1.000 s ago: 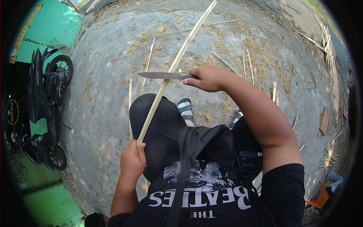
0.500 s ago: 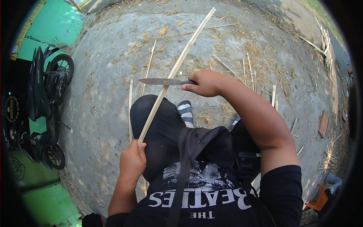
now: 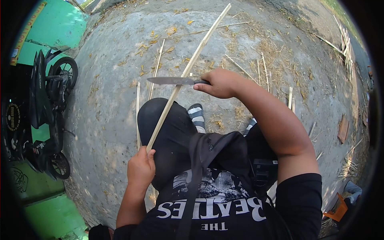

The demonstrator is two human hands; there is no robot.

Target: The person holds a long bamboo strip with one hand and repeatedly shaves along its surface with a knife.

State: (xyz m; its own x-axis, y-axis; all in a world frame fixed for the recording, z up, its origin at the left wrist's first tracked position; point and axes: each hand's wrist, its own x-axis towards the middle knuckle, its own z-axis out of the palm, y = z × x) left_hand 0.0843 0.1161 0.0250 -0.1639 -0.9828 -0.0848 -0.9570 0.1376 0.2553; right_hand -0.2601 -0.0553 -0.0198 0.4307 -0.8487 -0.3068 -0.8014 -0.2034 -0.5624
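A long pale strip of split bamboo or wood (image 3: 199,51) slants from near my left knee up and away to the right. My left hand (image 3: 141,165) is closed round its near end. In my right hand (image 3: 218,83) is a knife (image 3: 168,81), its dark handle gripped in my fist. The blade points left and lies across the strip, a little beyond my knee. Whether its edge bites into the strip cannot be made out.
Other thin strips (image 3: 157,68) lie on the concrete ground (image 3: 108,120) among dry leaves and shavings. A black motorcycle (image 3: 50,86) stands at the left by a green wall. A bundle of sticks (image 3: 345,48) lies far right, and an orange crate (image 3: 339,209) is at lower right.
My right hand and the knife have shifted slightly away from me along the strip. The strip's far end has moved a little up and right; my left hand keeps its hold.
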